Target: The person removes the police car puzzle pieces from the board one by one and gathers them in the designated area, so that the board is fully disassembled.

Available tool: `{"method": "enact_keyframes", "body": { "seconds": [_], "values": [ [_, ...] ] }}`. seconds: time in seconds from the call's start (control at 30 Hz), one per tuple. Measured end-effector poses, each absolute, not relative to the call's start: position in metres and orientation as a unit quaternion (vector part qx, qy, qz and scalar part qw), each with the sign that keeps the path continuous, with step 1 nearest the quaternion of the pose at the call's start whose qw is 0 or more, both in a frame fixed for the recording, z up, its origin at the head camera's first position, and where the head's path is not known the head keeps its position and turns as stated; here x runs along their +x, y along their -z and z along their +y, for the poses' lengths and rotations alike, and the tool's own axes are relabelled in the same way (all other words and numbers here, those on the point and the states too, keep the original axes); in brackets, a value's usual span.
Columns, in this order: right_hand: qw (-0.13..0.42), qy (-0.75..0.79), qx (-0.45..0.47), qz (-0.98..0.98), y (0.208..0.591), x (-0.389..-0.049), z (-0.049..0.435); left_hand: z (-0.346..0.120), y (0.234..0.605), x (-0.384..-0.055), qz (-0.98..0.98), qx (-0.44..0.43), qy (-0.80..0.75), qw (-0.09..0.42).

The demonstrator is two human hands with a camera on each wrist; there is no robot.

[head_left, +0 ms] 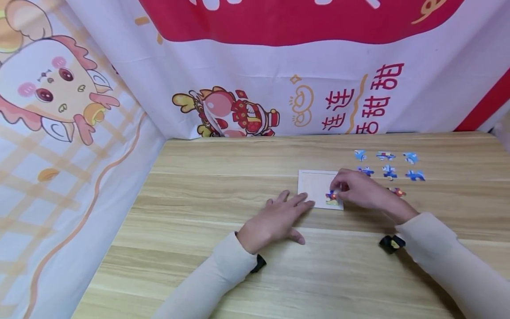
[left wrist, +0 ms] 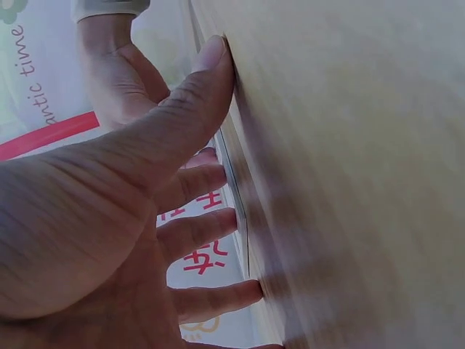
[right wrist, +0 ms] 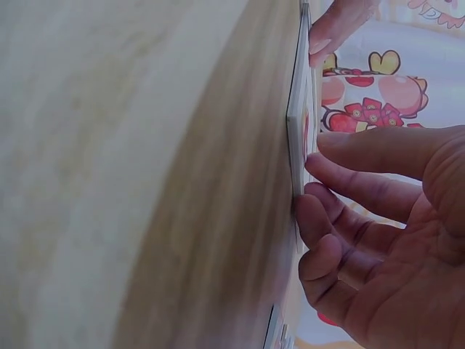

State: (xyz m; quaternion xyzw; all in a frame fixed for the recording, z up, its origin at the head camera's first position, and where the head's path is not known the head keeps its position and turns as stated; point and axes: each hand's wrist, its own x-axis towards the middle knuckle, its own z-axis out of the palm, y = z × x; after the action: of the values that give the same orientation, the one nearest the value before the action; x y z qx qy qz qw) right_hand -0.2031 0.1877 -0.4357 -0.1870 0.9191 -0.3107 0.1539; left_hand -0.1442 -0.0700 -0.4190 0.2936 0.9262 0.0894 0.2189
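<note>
A white-rimmed puzzle tray (head_left: pixel 312 186) lies flat on the table. My left hand (head_left: pixel 275 221) spreads its fingers, some resting on the tray's left front edge; its thumb reaches toward the table. Over the tray's right side, my right hand (head_left: pixel 360 188) pinches a small red-and-blue puzzle piece (head_left: pixel 330 195) between thumb and index finger, low against the tray's front right corner. Yellowish colour shows just below that piece. The right wrist view shows the thumb and index fingertips close together at the tray edge (right wrist: pixel 294 138), the other fingers curled; the fingers largely hide the piece.
Loose puzzle pieces (head_left: pixel 389 172), several of them blue, lie in rows right of the tray. A red piece (head_left: pixel 398 192) sits partly behind the right forearm. The wooden table (head_left: pixel 207 177) meets a printed curtain (head_left: pixel 239 62) at the back and left.
</note>
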Motion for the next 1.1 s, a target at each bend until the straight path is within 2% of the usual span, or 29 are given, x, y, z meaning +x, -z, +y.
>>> {"method": "enact_keyframes", "body": {
  "seconds": [0.3,1.1],
  "values": [
    [0.181,0.313,-0.168,0.917,0.4352,-0.2015,0.1853,-0.0698,0.4194,-0.1441,0.927,0.295,-0.082,0.217],
    [0.200,0.337,-0.166,0.905,0.4341,-0.1958,0.1837,-0.0694,0.4194,-0.1439,0.928,0.296,-0.074,0.214]
  ]
}}
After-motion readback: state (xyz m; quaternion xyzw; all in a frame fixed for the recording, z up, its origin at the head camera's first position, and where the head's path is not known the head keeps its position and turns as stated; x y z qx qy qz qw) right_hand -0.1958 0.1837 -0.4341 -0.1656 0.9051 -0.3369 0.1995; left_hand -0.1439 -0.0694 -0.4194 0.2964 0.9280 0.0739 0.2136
